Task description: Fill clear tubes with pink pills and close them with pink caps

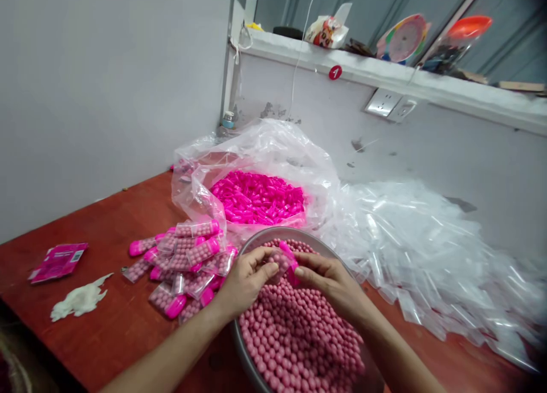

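Observation:
Over a grey bowl (245, 347) of pink beads (299, 336), my left hand (250, 276) grips a clear plastic tube (278, 261) with pink beads inside. My right hand (322, 276) pinches a bright pink cap (289, 256) at the tube's right end. Whether the cap is fully seated is hard to tell. Left of the bowl lies a pile of bead-filled tubes with pink caps (188, 259). Behind the bowl, an open clear plastic bag (294, 148) holds many loose pink caps (258, 196).
A large heap of clear, uncapped plastic tubes (419, 245) spreads along the right. On the red table (123, 216) at left lie a pink packet (58, 262) and a torn whitish scrap (81, 299). A wall and a cluttered ledge (367, 68) stand behind.

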`<act>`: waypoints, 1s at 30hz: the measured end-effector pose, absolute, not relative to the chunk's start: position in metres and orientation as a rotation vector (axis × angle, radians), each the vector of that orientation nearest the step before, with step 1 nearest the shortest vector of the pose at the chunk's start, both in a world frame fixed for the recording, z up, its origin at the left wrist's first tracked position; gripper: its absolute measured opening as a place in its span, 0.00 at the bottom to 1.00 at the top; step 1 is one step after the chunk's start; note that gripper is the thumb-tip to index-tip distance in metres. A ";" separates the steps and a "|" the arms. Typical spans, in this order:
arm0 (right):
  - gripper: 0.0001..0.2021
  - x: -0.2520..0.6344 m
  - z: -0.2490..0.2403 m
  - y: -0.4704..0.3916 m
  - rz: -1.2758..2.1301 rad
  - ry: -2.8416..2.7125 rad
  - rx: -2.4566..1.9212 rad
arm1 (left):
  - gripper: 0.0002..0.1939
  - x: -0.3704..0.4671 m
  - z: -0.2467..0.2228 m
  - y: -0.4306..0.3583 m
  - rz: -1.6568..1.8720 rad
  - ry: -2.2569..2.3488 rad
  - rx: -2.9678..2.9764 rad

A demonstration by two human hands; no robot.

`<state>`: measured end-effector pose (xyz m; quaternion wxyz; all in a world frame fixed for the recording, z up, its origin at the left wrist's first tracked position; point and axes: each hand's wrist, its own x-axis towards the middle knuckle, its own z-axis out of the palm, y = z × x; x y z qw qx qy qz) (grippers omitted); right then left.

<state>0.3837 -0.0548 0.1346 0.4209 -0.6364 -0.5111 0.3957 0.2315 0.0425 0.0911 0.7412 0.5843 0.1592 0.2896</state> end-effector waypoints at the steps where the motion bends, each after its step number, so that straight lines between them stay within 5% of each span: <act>1: 0.18 0.385 0.135 -0.056 0.841 -1.291 -1.628 | 0.15 0.232 0.090 0.043 0.643 0.354 1.311; 6: 0.14 0.383 0.141 -0.055 0.242 -1.626 -1.664 | 0.14 0.234 0.085 0.043 0.699 0.389 1.488; 21: 0.05 0.368 0.131 -0.058 0.058 -1.967 -1.722 | 0.12 0.226 0.094 0.037 0.758 0.376 1.920; 30: 0.25 0.378 0.170 -0.048 -0.040 -2.485 -1.531 | 0.10 0.234 0.088 0.044 0.480 0.280 1.632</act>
